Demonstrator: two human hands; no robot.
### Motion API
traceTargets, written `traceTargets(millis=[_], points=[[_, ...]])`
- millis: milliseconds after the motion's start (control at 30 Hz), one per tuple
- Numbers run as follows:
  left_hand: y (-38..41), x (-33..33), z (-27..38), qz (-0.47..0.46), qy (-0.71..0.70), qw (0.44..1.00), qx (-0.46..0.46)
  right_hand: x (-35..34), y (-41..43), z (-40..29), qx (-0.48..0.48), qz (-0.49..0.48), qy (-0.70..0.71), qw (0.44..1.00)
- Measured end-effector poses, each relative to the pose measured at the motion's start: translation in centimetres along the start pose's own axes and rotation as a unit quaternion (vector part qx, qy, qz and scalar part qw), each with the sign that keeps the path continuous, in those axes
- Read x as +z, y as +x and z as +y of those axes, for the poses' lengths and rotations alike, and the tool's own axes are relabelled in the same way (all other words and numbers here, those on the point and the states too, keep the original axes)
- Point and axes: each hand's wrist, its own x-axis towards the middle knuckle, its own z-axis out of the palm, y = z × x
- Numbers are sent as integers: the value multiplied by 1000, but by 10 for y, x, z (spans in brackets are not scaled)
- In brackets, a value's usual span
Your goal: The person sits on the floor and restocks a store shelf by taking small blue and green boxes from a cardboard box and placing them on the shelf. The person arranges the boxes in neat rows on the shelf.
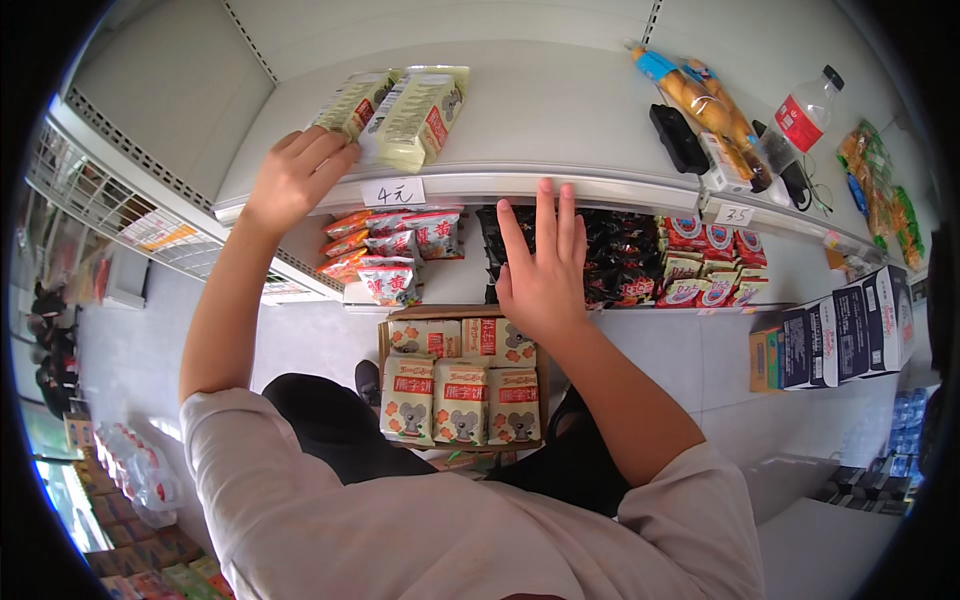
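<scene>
My left hand (296, 176) is at the upper shelf, its fingers curled over the near end of a cream biscuit packet (358, 101); the thumb is hidden. A second biscuit packet (416, 116) lies close beside it on the right. My right hand (544, 262) holds nothing. Its fingers are spread, with the tips at the front rail (480, 187) of the shelf. Below, between my knees, an open cardboard box (544, 405) contains several similar packets (461, 401) printed with a grey cartoon animal.
Orange and silver snack bags (390, 255), black packets (622, 255) and red packets (705, 262) fill parts of the lower shelf. Bagged bread (686, 90), a black case (679, 139) and a plastic bottle (802, 120) occupy the upper right. Dark cartons (847, 330) stand right.
</scene>
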Motion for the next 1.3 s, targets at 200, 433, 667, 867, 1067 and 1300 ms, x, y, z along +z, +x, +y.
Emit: traceTargets(millis=[200, 433, 667, 867, 1067, 1300], points=[[7, 0, 7, -2, 53, 997, 60, 0, 0, 1, 3, -4, 1, 1000], [4, 11, 4, 46, 3, 998, 33, 2, 0, 1, -4, 4, 2, 1000], [2, 13, 7, 62, -9, 998, -5, 1, 0, 2, 0, -4, 1, 1000], [8, -1, 18, 60, 4, 998, -8, 0, 1, -1, 6, -2, -1, 1000], [25, -31, 43, 34, -9, 999, -7, 4, 0, -3, 19, 10, 6, 1000], [15, -37, 59, 41, 32, 999, 2, 8, 3, -8, 16, 23, 12, 1000]])
